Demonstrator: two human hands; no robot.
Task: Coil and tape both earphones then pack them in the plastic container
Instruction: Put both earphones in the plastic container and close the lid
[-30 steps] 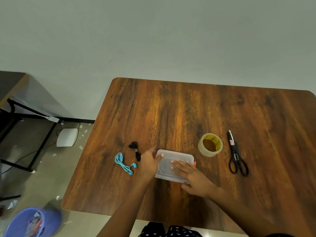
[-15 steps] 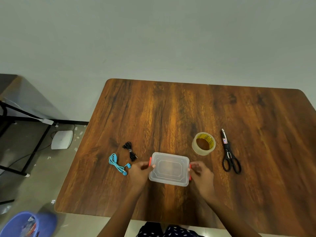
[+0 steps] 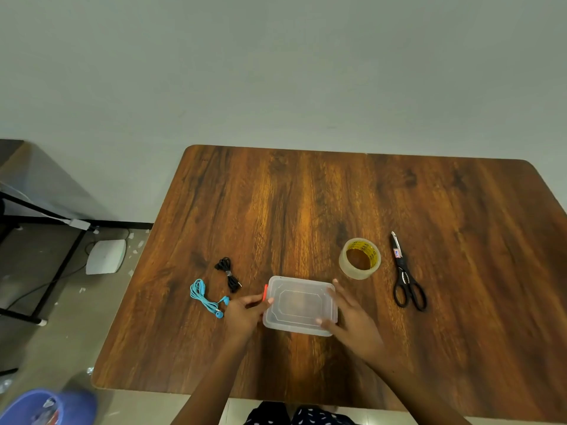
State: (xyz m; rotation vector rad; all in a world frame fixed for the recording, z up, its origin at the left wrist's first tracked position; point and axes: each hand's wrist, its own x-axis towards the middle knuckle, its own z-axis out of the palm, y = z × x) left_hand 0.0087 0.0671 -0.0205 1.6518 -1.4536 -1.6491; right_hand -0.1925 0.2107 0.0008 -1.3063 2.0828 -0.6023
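- Head view: the plastic container [image 3: 300,305] sits on the wooden table [image 3: 337,194], near the near edge and slightly left of the table's middle, its clear lid on and a red clip [image 3: 265,292] showing on its left end.
- The left hand [image 3: 244,312] is at the container's left end, thumb and fingers pinched on that end beside the red clip.
- The right hand [image 3: 352,317] holds the right end, with the thumb on the lid's near right corner and the fingers spread along the right edge, so the container is clamped between the two hands.
- The blue earphones [image 3: 206,297] lie loosely looped on the table just left of the left hand; whether the earbud end touches the hand cannot be told.
- The black earphones [image 3: 228,273] lie bundled a little farther away, between the blue pair and the container's far left corner, apart from both.
- A roll of clear tape [image 3: 360,258] lies flat just beyond the container's far right corner.
- Black-handled scissors [image 3: 406,279] lie right of the tape, blades pointing away from the person and closed.
- On the floor to the left are a white flat device [image 3: 106,256], a black metal frame [image 3: 46,240] and, at the near left corner, a blue bucket [image 3: 46,407].
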